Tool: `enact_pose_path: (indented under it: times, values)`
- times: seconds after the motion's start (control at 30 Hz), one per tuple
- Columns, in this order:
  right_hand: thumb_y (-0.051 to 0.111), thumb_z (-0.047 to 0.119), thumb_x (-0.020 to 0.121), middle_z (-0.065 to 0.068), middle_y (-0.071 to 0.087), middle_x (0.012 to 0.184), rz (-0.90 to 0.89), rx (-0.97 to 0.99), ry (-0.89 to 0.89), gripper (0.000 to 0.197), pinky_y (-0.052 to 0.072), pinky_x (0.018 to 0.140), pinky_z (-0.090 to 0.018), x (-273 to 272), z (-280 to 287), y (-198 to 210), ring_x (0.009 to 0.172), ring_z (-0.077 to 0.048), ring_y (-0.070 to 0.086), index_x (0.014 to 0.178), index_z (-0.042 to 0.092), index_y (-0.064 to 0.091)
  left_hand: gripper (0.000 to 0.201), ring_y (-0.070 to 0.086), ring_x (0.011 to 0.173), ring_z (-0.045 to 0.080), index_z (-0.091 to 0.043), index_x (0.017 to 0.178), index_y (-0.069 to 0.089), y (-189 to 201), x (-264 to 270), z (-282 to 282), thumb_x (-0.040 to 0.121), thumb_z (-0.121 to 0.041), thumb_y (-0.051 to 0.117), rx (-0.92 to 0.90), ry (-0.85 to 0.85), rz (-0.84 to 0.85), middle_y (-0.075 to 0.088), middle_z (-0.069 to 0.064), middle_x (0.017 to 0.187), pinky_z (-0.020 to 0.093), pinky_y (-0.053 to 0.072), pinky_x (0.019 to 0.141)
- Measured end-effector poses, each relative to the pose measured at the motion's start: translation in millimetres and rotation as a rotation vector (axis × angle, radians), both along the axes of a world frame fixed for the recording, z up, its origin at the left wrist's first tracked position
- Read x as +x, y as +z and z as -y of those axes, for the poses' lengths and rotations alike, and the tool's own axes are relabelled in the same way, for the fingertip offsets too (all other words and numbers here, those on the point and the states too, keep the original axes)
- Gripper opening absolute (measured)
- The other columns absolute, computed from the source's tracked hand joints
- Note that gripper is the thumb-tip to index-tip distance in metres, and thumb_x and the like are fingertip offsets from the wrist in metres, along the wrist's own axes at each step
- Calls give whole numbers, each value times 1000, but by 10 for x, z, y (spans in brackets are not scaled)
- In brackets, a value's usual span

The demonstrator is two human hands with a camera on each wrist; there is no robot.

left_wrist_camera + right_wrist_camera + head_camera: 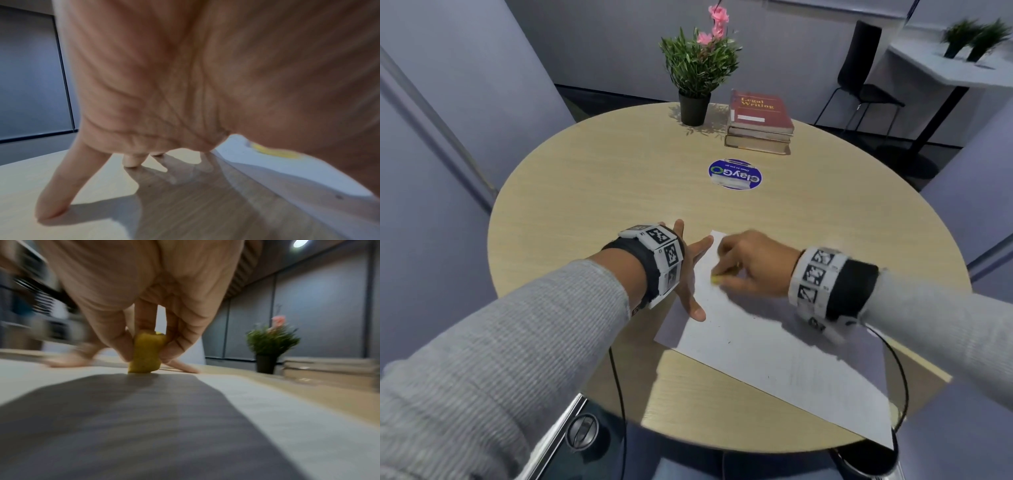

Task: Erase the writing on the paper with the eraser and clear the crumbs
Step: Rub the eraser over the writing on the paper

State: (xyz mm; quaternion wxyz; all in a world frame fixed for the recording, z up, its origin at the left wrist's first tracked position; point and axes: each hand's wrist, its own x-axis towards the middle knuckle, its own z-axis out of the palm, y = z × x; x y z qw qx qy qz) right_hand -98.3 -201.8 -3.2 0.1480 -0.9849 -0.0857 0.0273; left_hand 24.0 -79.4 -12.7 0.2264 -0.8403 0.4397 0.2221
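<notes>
Small yellow block-shaped rubber eraser (145, 353), worn and rounded, pinched upright in our right hand (751, 263), tip touching the flat white paper sheet (774, 356) on the round light wood-grain table (602, 178), our left hand (688, 270) splayed flat, thumb pressing the paper's edge.

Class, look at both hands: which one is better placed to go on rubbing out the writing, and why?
Right. The right hand already pinches the yellow eraser, its end touching the paper. The left hand lies spread at the sheet's edge, likely steadying it.
</notes>
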Motion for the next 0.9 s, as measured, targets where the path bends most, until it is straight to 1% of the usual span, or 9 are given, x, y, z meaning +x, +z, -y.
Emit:
enact_pose_path:
  times: [0.07,0.17,0.23,0.4,0.5,0.57,0.7,0.83,0.9]
  values:
    - [64,31,83,4,57,79,-76,25,110,19,46,67,-21,-100,-111,-10,63,-5,48,95,21,76,151,1,146,53,-47,147,-28,-5,0,10,41,-90,70,0,-8,11,-22,17,160,69,26,109]
    - [67,30,84,6,57,79,-5,-16,-65,19,48,71,-26,88,115,79,64,0,49,97,20,76,150,1,146,53,-47,146,-29,-25,21,9,40,-92,68,3,-10,0,-25,17,160,70,25,110]
    - [67,27,84,0,61,83,25,-55,-142,19,50,73,-31,154,205,73,70,-10,54,98,18,76,150,-4,146,53,-47,146,-29,-48,32,10,41,-91,69,0,0,-19,-29,17,159,71,21,111]
    - [65,28,84,-1,61,81,-72,1,150,18,47,66,-24,-88,-118,4,62,-9,49,95,19,76,153,-3,146,54,-46,147,-28,-101,36,14,38,-90,70,-32,4,7,-26,20,159,70,20,111]
    - [67,27,84,1,61,82,-10,-31,-57,20,51,71,-30,93,142,92,67,-9,54,98,17,76,148,-2,146,54,-43,150,-24,-83,25,4,46,-88,70,-43,-6,0,-22,22,160,70,18,112]
    - [67,27,84,2,59,81,13,-57,-100,19,52,72,-33,117,188,69,72,-14,57,98,17,76,147,-4,146,54,-44,150,-24,-72,19,-7,46,-87,70,-51,4,-18,-22,21,160,71,17,112]
    - [63,31,83,-1,62,80,-58,0,140,21,47,66,-23,-126,-174,-14,64,-11,52,93,19,77,150,1,145,54,-43,150,-24,-86,12,-9,44,-88,71,-53,1,15,-22,23,160,69,21,112]
    - [67,29,84,-3,66,85,-15,-48,-83,20,51,70,-29,78,159,110,70,-12,57,97,17,76,147,6,145,53,-44,150,-24,-58,6,-22,46,-90,68,-45,-18,24,-19,21,161,68,21,112]
    - [68,26,83,-1,64,83,13,-55,-96,18,50,70,-28,73,169,83,70,-13,58,95,17,77,147,4,146,53,-44,150,-23,-57,11,-23,46,-89,69,-49,-12,15,-20,21,161,68,20,112]
